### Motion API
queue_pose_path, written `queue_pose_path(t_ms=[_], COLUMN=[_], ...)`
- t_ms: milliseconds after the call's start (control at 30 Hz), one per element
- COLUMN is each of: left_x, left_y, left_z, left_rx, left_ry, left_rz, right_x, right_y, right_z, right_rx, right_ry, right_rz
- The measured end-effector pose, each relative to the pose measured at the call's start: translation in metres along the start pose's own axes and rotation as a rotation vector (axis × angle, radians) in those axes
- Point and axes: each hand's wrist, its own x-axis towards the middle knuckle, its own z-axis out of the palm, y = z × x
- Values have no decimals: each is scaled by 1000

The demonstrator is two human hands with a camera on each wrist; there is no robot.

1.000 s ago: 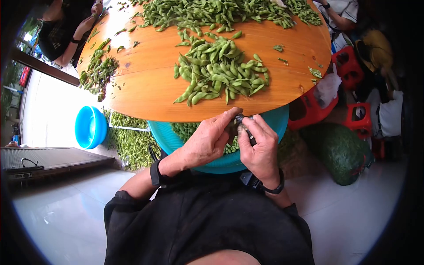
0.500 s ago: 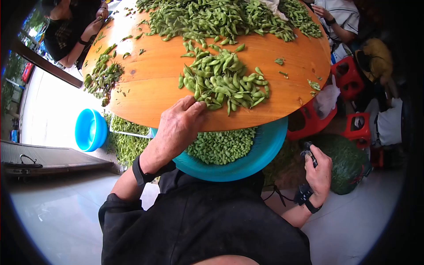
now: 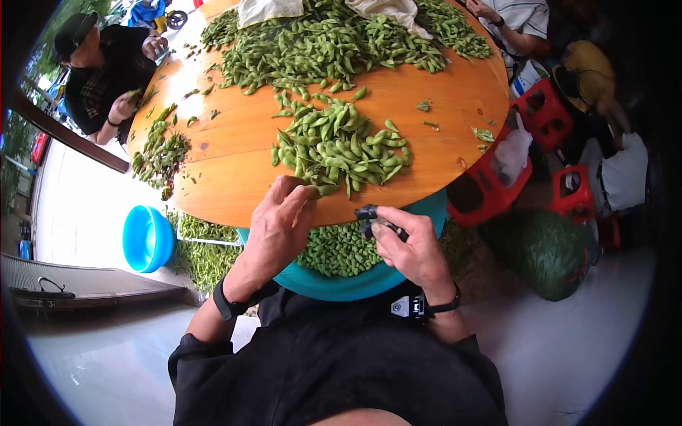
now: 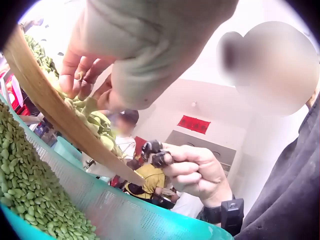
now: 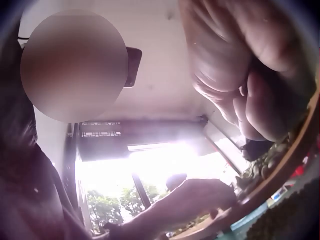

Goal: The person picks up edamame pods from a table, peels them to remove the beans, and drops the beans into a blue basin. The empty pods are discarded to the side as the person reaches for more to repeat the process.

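Note:
My left hand (image 3: pixel 278 224) is at the near edge of a small pile of green soybean pods (image 3: pixel 341 142) on the wooden table. Its curled fingers pinch a pod (image 3: pixel 327 189) at the pile's edge. Black coverings (image 4: pixel 161 159) wrap the thumb and index fingertips of my right hand (image 3: pixel 412 248), which hovers at the table's front edge. That thumb and index finger stand apart, the other fingers loosely curled, nothing seen between them. Below both hands, a teal basin (image 3: pixel 323 287) holds shelled green beans (image 3: pixel 337 250), partly hidden under the tabletop.
A larger heap of pods (image 3: pixel 305 53) covers the far side of the table (image 3: pixel 234 135), with cloths on top. Leafy scraps (image 3: pixel 162 153) lie at left. A blue basin (image 3: pixel 147 238) stands on the floor; red stools (image 3: pixel 490 192) and a green sack (image 3: pixel 536 252) are at right. Other people sit around.
My right hand went out to the right, away from the basin, then came back toward the left hand. The left hand moved from the right hand's fingers to the pod pile and drew slightly back.

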Motion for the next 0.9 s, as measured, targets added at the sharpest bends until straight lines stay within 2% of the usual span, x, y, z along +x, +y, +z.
queue_pose_path(t_ms=[33, 100, 133, 200, 233, 333, 500, 700, 767, 833, 867, 900], left_x=[-1, -2, -2, -1, -1, 0, -2, -3, -3, -4, -4, -3], left_y=[4, 18, 24, 36, 37, 33, 35, 33, 32, 28, 27, 26], left_z=[0, 1, 4, 13, 20, 29, 36, 35, 36, 36, 35, 34], left_rx=[-9, -558, -566, -864, -877, -869, -699, -679, -691, -1182, -1183, -1374], left_ry=[-11, -168, -178, -130, -48, -9, 0, -1, -6, -79, -82, -117], left_rz=[-1, -290, -299, -508, -506, -464, -314, -292, -277, -455, -451, -537], right_x=[4, 9, 11, 13, 14, 14, 14, 9, 9, 9, 8, 8], right_y=[-1, -4, -4, -2, -1, 2, 6, 3, 7, 7, 8, 10], right_z=[2, 8, 10, 12, 11, 7, 6, 7, 7, 9, 10, 10], right_rx=[122, 261, 337, 385, 387, 517, 418, 372, 277, 299, 321, 319], right_ry=[-52, -108, -114, -122, -122, -186, -116, -95, -70, -79, -89, -83], right_rz=[52, 120, 129, 98, 110, 108, 103, 83, 7, -21, -50, -53])
